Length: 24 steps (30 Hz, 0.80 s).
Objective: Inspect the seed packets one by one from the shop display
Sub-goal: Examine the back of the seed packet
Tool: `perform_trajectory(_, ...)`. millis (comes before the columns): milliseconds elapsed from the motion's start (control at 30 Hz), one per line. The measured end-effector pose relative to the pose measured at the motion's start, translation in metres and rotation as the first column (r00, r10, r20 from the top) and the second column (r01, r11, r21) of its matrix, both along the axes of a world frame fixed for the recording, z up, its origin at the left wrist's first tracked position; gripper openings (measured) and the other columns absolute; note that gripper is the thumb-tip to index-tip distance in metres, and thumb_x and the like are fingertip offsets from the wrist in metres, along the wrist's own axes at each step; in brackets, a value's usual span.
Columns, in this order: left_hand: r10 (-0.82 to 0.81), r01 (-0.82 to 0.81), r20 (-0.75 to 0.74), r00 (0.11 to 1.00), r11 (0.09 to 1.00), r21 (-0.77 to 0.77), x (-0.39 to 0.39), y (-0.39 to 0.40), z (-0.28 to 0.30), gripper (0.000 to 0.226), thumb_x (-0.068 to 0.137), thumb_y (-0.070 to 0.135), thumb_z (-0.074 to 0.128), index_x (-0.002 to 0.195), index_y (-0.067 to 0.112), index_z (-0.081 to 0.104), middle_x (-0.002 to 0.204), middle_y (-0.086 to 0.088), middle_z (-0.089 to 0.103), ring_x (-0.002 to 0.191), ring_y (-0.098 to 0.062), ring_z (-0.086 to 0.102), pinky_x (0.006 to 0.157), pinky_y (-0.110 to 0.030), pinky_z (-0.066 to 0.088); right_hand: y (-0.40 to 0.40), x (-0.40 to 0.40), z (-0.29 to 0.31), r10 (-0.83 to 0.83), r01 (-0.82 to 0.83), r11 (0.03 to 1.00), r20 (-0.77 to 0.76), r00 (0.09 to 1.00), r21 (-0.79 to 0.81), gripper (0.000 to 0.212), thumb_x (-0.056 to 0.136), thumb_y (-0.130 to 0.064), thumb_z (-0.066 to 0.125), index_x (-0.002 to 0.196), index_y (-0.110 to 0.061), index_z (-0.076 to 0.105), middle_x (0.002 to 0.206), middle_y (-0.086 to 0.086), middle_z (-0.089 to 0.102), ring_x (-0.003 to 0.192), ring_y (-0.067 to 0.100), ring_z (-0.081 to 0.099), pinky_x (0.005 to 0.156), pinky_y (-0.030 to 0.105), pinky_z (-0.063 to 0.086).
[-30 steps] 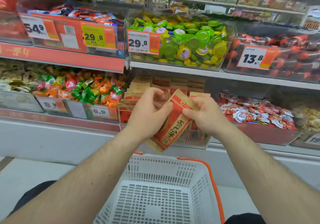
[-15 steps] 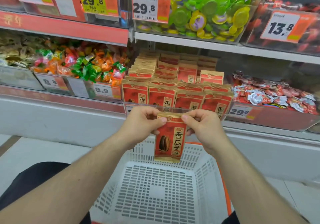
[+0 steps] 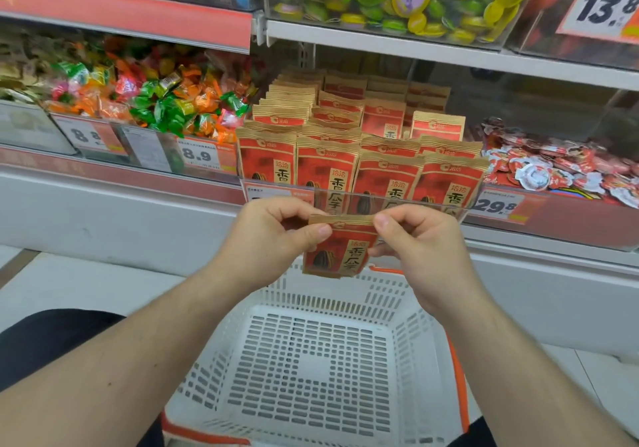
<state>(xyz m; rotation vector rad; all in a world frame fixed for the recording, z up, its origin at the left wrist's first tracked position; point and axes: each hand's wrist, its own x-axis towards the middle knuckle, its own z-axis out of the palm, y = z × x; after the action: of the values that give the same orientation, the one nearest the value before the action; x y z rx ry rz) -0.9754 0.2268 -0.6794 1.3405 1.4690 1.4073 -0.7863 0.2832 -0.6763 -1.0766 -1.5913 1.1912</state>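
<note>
- Seed packet [image 3: 340,249] — red with a tan top band and a dark seed printed on its front — hangs upright in the air, just before the front edge of the lower shelf [image 3: 539,239] and above the far rim of a white basket [image 3: 311,370].
- The left hand [image 3: 273,239] pinches the packet's top left corner between thumb and curled fingers.
- The right hand [image 3: 415,242] pinches the top right corner the same way, so both hands are grasping the one packet.
- Just behind the hands, more like packets stand in rows in the display bin [image 3: 352,128], its clear front wall at the shelf's front edge.
- Wrapped candies [image 3: 155,97] fill the bin to the left — red-and-white ones [image 3: 560,170] lie to the right.
- Price tags [image 3: 200,154] line the shelf fronts.
</note>
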Motion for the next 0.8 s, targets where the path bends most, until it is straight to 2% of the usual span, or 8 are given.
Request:
perform_trajectory(133, -0.044, 0.044, 0.019, 0.999, 0.999, -0.032, -0.001, -0.005, -0.001, 0.018, 0.082, 0.003, 0.074, 0.080, 0.021, 0.074, 0.075, 0.008, 0.074, 0.069, -0.004, 0.069, 0.060, -0.018, 0.054, -0.007, 0.002, 0.000, 0.013, -0.013, 1.000, 0.003, 1.000, 0.011, 0.022, 0.094, -0.013, 0.064, 0.074, -0.018, 0.073, 0.073, 0.012, 0.072, 0.064, 0.029, 0.067, 0.072, 0.051, 0.058)
perform_trajectory(233, -0.067, 0.070, 0.041, 0.997, 0.993, -0.090, -0.002, -0.007, -0.003, 0.007, 0.078, 0.020, 0.075, 0.084, 0.019, 0.075, 0.086, 0.001, 0.077, 0.080, -0.012, 0.072, 0.068, -0.025, 0.057, -0.010, 0.002, 0.001, -0.003, -0.001, 0.999, -0.064, 0.998, -0.051, 0.019, 0.094, -0.012, 0.061, 0.077, -0.011, 0.070, 0.077, 0.016, 0.072, 0.062, 0.030, 0.064, 0.066, 0.043, 0.055)
perform_trajectory(333, -0.037, 0.045, 0.078, 0.996, 0.995, -0.094, -0.001, -0.008, -0.004, 0.010, 0.077, 0.022, 0.074, 0.080, 0.013, 0.075, 0.081, -0.007, 0.076, 0.073, -0.017, 0.071, 0.062, -0.030, 0.058, -0.011, 0.002, 0.004, 0.039, -0.047, 0.992, -0.072, 0.997, -0.113, 0.017, 0.095, -0.013, 0.060, 0.081, -0.009, 0.070, 0.077, 0.009, 0.074, 0.068, 0.026, 0.066, 0.062, 0.036, 0.052)
perform_trajectory(400, -0.003, 0.017, 0.144, 0.990, 0.995, -0.095, 0.001, -0.008, -0.002, 0.008, 0.084, 0.011, 0.071, 0.076, 0.012, 0.073, 0.072, -0.003, 0.075, 0.065, -0.013, 0.070, 0.055, -0.024, 0.054, -0.011, 0.004, 0.005, 0.092, -0.091, 0.985, -0.004, 0.996, -0.148, 0.014, 0.094, -0.016, 0.062, 0.085, -0.011, 0.071, 0.078, 0.003, 0.075, 0.073, 0.018, 0.069, 0.064, 0.034, 0.052)
perform_trajectory(500, 0.059, -0.034, 0.243, 0.968, 0.994, -0.106, 0.001, -0.006, 0.000, 0.008, 0.081, 0.016, 0.071, 0.073, 0.014, 0.071, 0.070, -0.001, 0.074, 0.063, -0.014, 0.067, 0.060, -0.032, 0.055, -0.013, 0.006, 0.003, 0.201, -0.170, 0.965, 0.148, 0.968, -0.199, 0.013, 0.092, -0.025, 0.064, 0.093, -0.014, 0.072, 0.080, -0.003, 0.076, 0.072, 0.006, 0.068, 0.069, 0.029, 0.050)
perform_trajectory(567, 0.069, -0.040, 0.281, 0.957, 0.993, -0.107, 0.000, -0.006, 0.001, 0.009, 0.076, 0.025, 0.071, 0.074, 0.016, 0.071, 0.074, -0.004, 0.074, 0.067, -0.019, 0.066, 0.068, -0.039, 0.054, -0.016, 0.005, 0.001, 0.258, -0.216, 0.952, 0.188, 0.948, -0.218, 0.016, 0.094, -0.025, 0.061, 0.098, -0.014, 0.072, 0.083, -0.002, 0.077, 0.074, 0.009, 0.068, 0.071, 0.032, 0.051)
perform_trajectory(667, 0.050, -0.014, 0.253, 0.966, 0.990, -0.142, 0.000, -0.006, 0.000, 0.008, 0.089, 0.020, 0.067, 0.082, 0.016, 0.069, 0.077, 0.001, 0.075, 0.068, -0.014, 0.066, 0.064, -0.034, 0.052, -0.017, 0.004, 0.001, 0.234, -0.197, 0.958, 0.170, 0.957, -0.207, 0.015, 0.096, -0.021, 0.060, 0.103, -0.012, 0.069, 0.085, 0.005, 0.077, 0.084, 0.028, 0.072, 0.078, 0.047, 0.055)
perform_trajectory(800, -0.082, 0.129, 0.184, 0.980, 0.957, -0.259, -0.002, -0.008, -0.003, 0.009, 0.092, 0.021, 0.066, 0.095, 0.013, 0.068, 0.086, -0.003, 0.076, 0.077, -0.017, 0.069, 0.068, -0.033, 0.054, -0.017, 0.002, 0.002, 0.155, -0.124, 0.966, 0.124, 0.980, -0.225, 0.012, 0.096, -0.020, 0.060, 0.098, -0.011, 0.068, 0.085, 0.008, 0.077, 0.085, 0.031, 0.073, 0.079, 0.054, 0.056)
